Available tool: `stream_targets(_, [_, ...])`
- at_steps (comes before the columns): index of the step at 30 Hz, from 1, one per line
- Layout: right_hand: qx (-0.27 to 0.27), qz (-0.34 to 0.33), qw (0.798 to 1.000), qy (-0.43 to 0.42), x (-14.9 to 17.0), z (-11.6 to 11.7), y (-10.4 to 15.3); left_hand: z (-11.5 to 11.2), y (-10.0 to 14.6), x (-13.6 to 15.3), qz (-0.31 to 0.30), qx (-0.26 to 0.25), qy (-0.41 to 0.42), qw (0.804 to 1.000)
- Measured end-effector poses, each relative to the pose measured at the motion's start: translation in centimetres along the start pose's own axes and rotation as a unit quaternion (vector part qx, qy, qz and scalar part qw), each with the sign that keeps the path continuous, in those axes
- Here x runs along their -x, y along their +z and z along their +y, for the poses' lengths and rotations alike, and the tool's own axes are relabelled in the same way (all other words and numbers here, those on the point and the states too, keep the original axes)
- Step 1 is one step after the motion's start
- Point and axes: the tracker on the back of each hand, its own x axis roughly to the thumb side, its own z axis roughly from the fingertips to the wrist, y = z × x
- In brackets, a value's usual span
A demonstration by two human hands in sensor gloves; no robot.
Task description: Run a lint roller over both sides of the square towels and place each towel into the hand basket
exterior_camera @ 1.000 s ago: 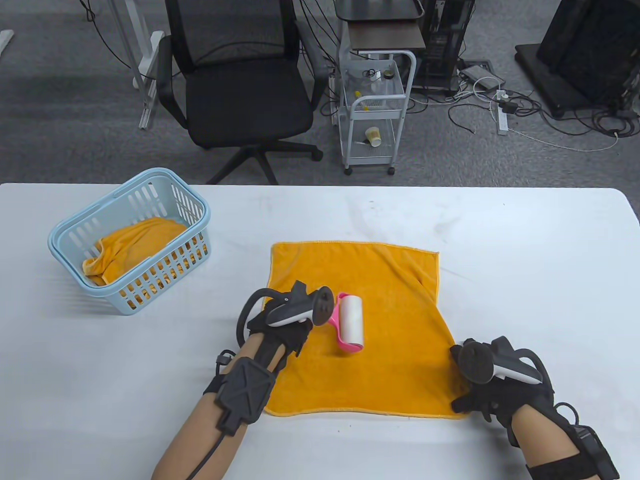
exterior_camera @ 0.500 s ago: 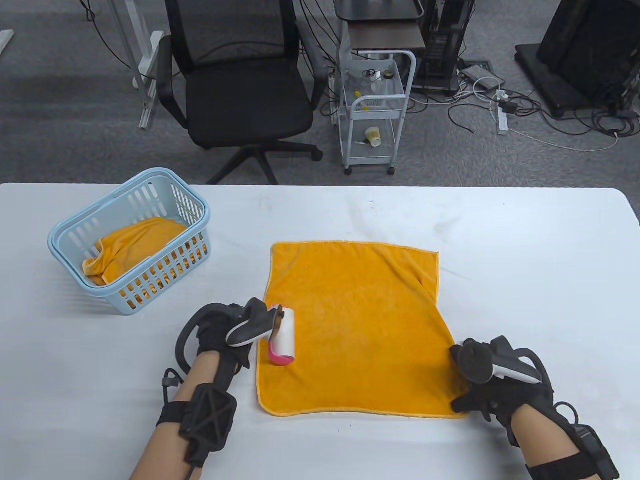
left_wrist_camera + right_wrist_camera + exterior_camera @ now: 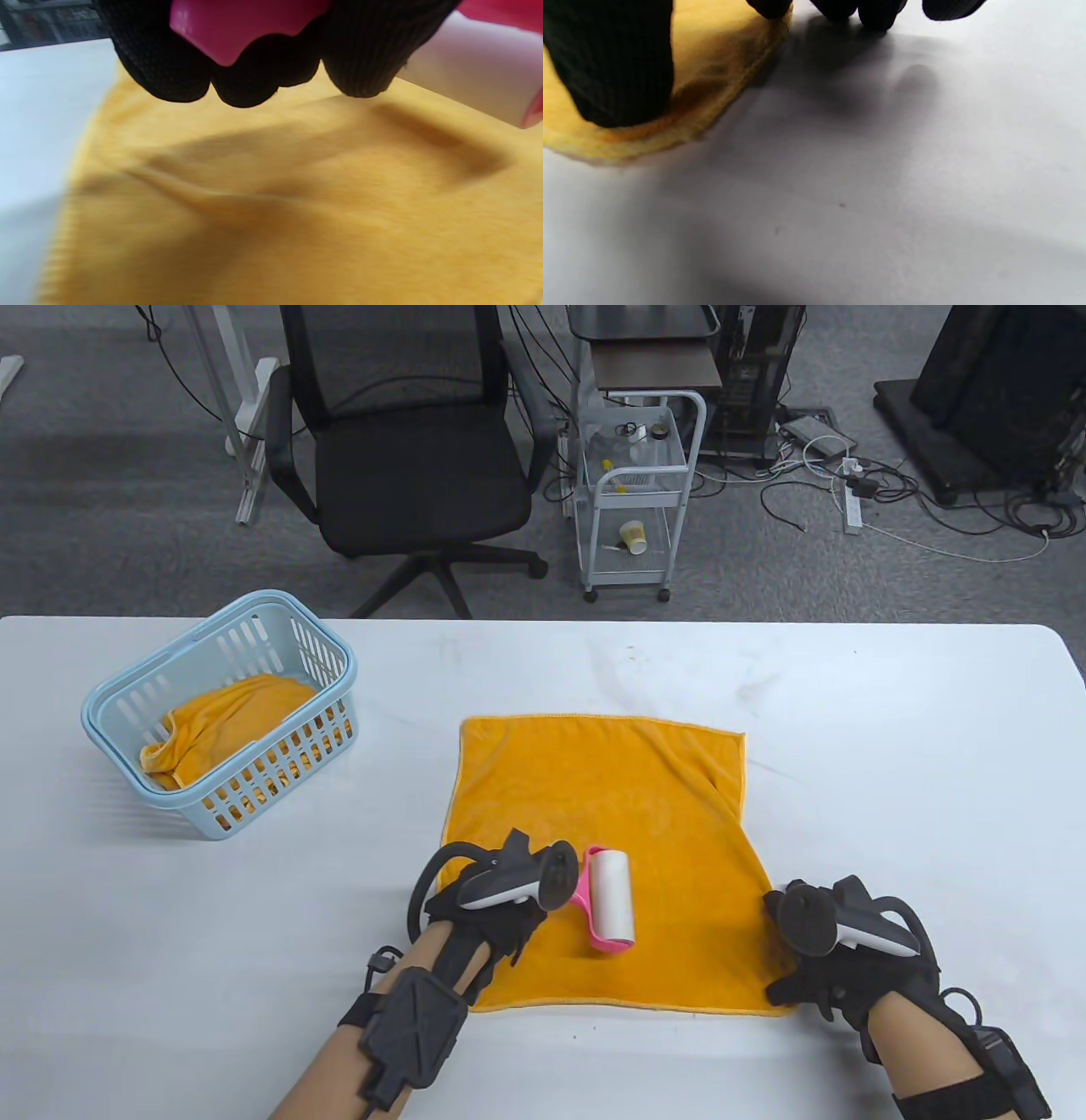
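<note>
An orange square towel (image 3: 619, 806) lies flat in the middle of the white table. My left hand (image 3: 496, 903) grips the pink handle of a lint roller (image 3: 609, 899), whose white roll rests on the towel's near half. In the left wrist view my fingers (image 3: 254, 63) curl round the pink handle (image 3: 237, 25), with the white roll (image 3: 471, 84) at the right on the towel (image 3: 297, 203). My right hand (image 3: 819, 967) presses the towel's near right corner onto the table; its thumb (image 3: 615, 63) lies on the towel edge (image 3: 683, 114).
A light blue hand basket (image 3: 225, 712) stands at the table's left with another orange towel (image 3: 221, 721) crumpled inside. Beyond the far edge are a black office chair (image 3: 407, 449) and a small white cart (image 3: 636, 492).
My left hand rolled the lint roller left to the towel's left edge, then back right and nearer onto the towel's near half. The towel's left edge shifted. The right hand stayed put.
</note>
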Motion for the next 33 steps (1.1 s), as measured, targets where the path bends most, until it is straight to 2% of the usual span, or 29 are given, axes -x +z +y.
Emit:
stream_targets(2, [0.000,0.000,1.000,0.000,0.0,0.0,0.0,-0.3,-0.3,-0.3,0.007,0.002,-0.023,1.000])
stream_targets(5, [0.000,0.000,1.000,0.000,0.0,0.0,0.0,-0.9,0.2,1.3,0.045,0.012,-0.077,0.996])
stream_targets(13, [0.000,0.000,1.000,0.001,0.0,0.0,0.0,-2.5,4.9,10.2,0.190,0.053,-0.151,0.969])
stream_targets(17, [0.000,0.000,1.000,0.001,0.0,0.0,0.0,-2.4,6.4,12.2,0.198,0.049,-0.136,0.969])
stream_targets(19, [0.000,0.000,1.000,0.001,0.0,0.0,0.0,-2.0,6.4,11.6,0.171,0.030,-0.092,0.981])
stream_targets(21, [0.000,0.000,1.000,0.001,0.0,0.0,0.0,-1.4,6.0,9.7,0.123,0.005,-0.026,0.992])
stream_targets(24, [0.000,0.002,1.000,0.000,0.0,0.0,0.0,-0.8,4.8,5.2,0.042,-0.029,0.023,0.998])
stream_targets(27, [0.000,0.001,1.000,0.000,0.0,0.0,0.0,-0.7,3.4,0.4,-0.010,-0.044,0.012,0.999])
stream_targets(29, [0.000,0.001,1.000,0.000,0.0,0.0,0.0,-1.0,2.6,-1.3,-0.019,-0.038,0.002,0.999])
stream_targets(31, [0.000,0.001,1.000,0.000,0.0,0.0,0.0,-1.5,2.2,-2.0,-0.020,-0.027,-0.017,0.999])
stream_targets(33, [0.000,0.001,1.000,0.000,0.0,0.0,0.0,-2.2,2.2,-1.5,-0.004,-0.004,-0.061,0.998])
